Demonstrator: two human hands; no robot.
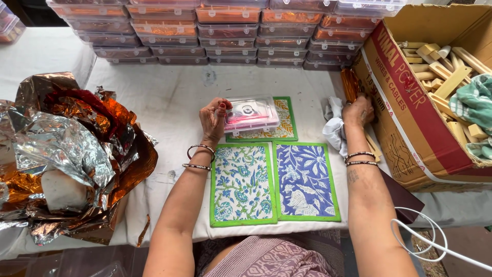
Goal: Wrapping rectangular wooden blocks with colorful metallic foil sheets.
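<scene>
Left hand (214, 119): fingers curled against the left edge of a clear plastic box (251, 113), steadying it. The box, lid closed, lies on a yellow-patterned mat (285, 122) with a green border; something pink and white shows through the lid, contents otherwise unclear.

Right hand (359, 109): to the right of the box, at the side of a large cardboard carton (410, 118), fingers closed around an amber, foil-like piece (350, 84). A white cloth (334, 125) sits between that hand and the box.

Step in hand, as I judge it: packing the box, one hand holding it in place while the other fetches material.

Nearer the person than the box: two more green-bordered mats, a blue-and-green floral mat (242, 184) and a purple floral mat (306, 180), side by side on the table (169, 97).

Beyond the box: stacked clear lidded boxes (215, 31), orange contents inside.

The carton holds pale wooden pieces (441, 66) and a green cloth (476, 100).

Far left of the box: a crumpled heap of silver and copper foil (66, 149).
</scene>
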